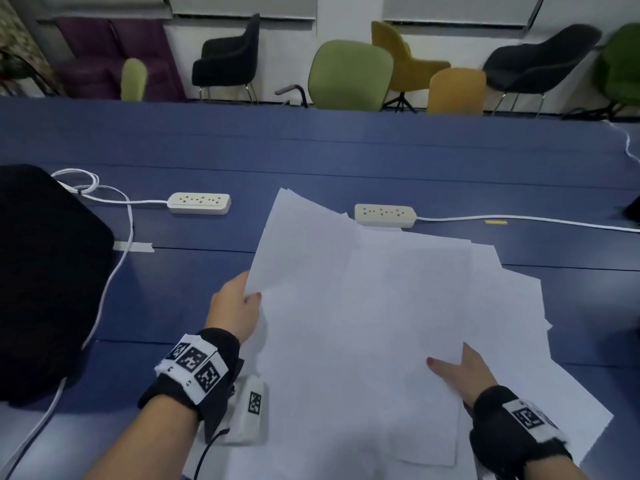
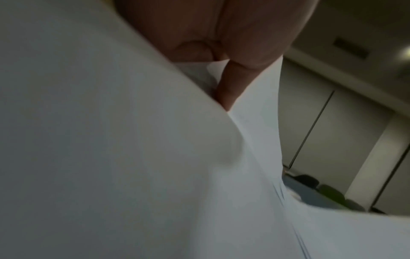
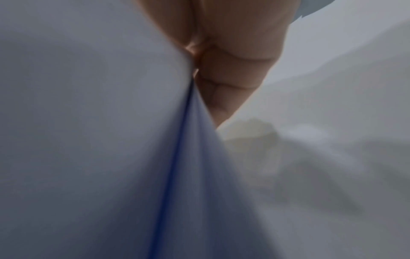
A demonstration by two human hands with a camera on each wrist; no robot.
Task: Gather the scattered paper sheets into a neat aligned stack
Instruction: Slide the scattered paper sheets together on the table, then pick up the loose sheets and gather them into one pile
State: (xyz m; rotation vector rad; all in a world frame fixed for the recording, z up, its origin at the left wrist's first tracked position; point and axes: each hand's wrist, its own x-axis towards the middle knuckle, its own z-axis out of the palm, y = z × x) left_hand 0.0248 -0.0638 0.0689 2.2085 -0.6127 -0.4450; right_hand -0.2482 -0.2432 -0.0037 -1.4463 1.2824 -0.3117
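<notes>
The paper sheets (image 1: 381, 323) lie fanned and overlapping on the blue desk (image 1: 207, 150), most of them between the two hands, with corners sticking out beyond the right hand and away from the person toward a white power strip (image 1: 384, 215). The left hand (image 1: 235, 311) makes its grip on the left edge of the pile: thumb on top, the other fingers (image 2: 228, 84) tucked underneath, so it pinches several sheets together, as the left wrist view confirms. The right hand (image 1: 460, 368) does the same at the near right side, thumb lying on the top sheet and the remaining fingers (image 3: 228, 84) slipped between layers, pinching part of the pile. The step in hand looks like drawing the spread together, and the stack is far from aligned. To do it well, both grips should loosen enough to let sheets slide against each other, then push inward from opposite edges; sheets lying outside the right grip need scooping in first. Lifting the bundle upright and tapping its lower edge on the desk would square it. Pinching hard risks creasing or buckling the thin paper.
</notes>
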